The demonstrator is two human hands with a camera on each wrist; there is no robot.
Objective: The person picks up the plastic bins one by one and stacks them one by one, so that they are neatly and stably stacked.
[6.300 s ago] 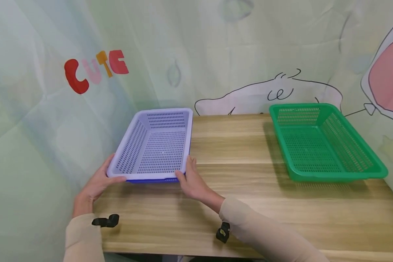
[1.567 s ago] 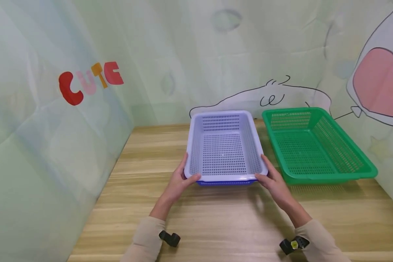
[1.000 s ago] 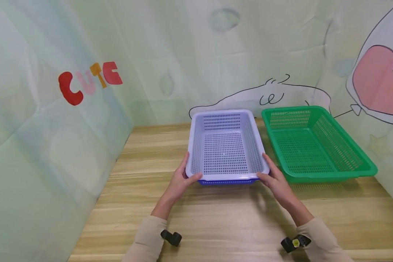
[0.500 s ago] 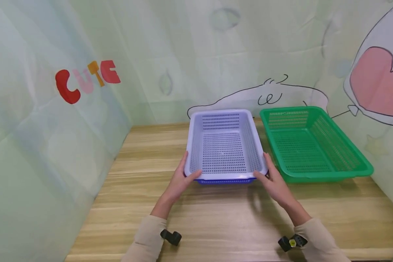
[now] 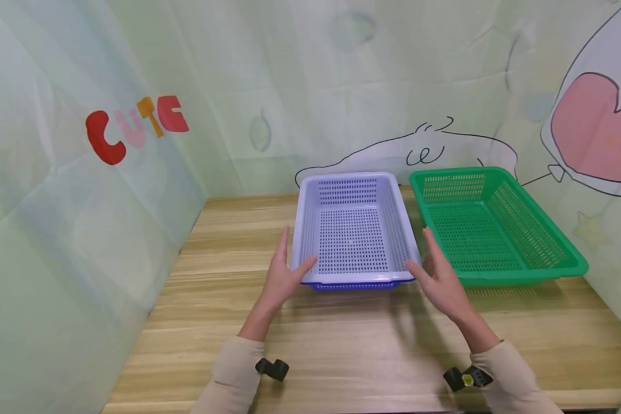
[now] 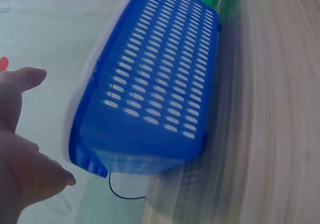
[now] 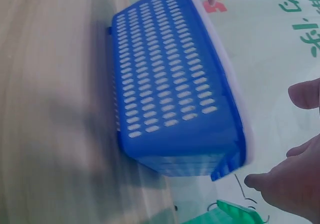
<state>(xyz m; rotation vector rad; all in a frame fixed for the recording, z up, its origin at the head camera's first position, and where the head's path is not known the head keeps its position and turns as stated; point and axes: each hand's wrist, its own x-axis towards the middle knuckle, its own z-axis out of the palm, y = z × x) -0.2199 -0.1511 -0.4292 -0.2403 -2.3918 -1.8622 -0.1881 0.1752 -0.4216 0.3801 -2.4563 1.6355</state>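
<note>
- Lilac basket [image 5: 349, 233] stands upright near the middle of the bench [image 5: 341, 345], toward the far edge; it nests inside the blue basket [image 6: 135, 139], whose perforated walls show below its pale rim in both wrist views; the blue basket rests on the bench.
- Left hand [image 5: 281, 283] is at the near left corner of the lilac basket; its grip is released, thumb and fingers spread and apart from the rim.
- Right hand [image 5: 442, 287] is at the near right corner; its grip is released too, thumb and fingers parted, just beside the rim; in the head view its fingers overlap the edge of the green basket [image 5: 473, 236], contact with which I cannot tell.
- Green basket stands on the bench just to the right of the lilac basket.
- Beige sleeves [image 5: 512, 374] cover both forearms; a black wrist camera [image 5: 272, 369] shows at each cuff.
- Pale cloth [image 5: 290, 63] rises behind and to the left; it bears the lettering CUTE [image 5: 103, 146] at left and a pink heart [image 5: 587, 126] at far right.
</note>
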